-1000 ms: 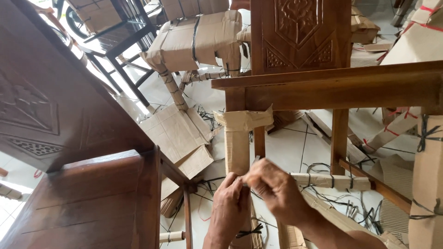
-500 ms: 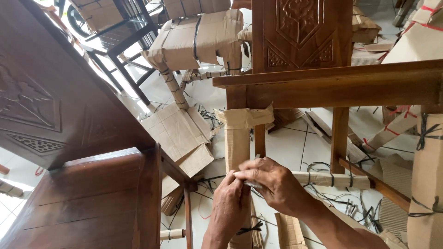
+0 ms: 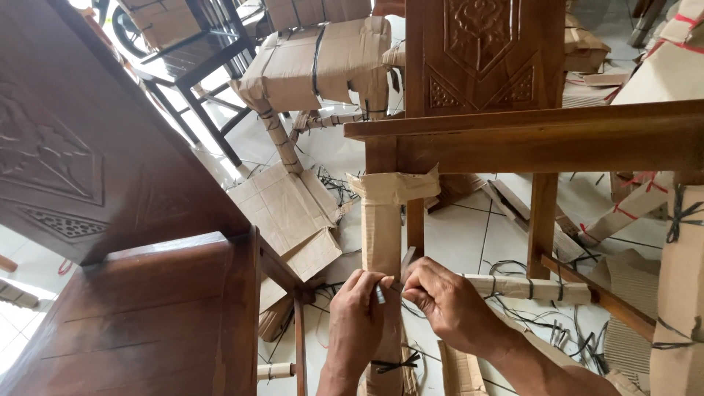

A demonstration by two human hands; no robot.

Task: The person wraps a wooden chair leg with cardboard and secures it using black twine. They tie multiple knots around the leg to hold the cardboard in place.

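Observation:
A dark wooden chair frame (image 3: pixel 528 139) stands in front of me with its front leg wrapped in brown cardboard (image 3: pixel 383 227). My left hand (image 3: pixel 357 323) grips that wrapped leg low down. My right hand (image 3: pixel 446 304) pinches a thin dark strap end (image 3: pixel 405 265) against the cardboard, right beside the left thumb. A black strap knot (image 3: pixel 392 363) ties the wrapping further down the leg. A cardboard-wrapped crossbar (image 3: pixel 528 287) runs to the right from behind my right hand.
A carved dark wooden chair (image 3: pixel 110 242) fills the left side. A cardboard-wrapped chair (image 3: pixel 319 62) lies behind. Flat cardboard pieces (image 3: pixel 286 209) and several cut black straps (image 3: pixel 543 323) litter the white tiled floor. More wrapped furniture (image 3: pixel 678 279) stands at the right.
Both hands have shifted slightly on the wrapped leg. My right hand now pinches the strap end closer to the left thumb.

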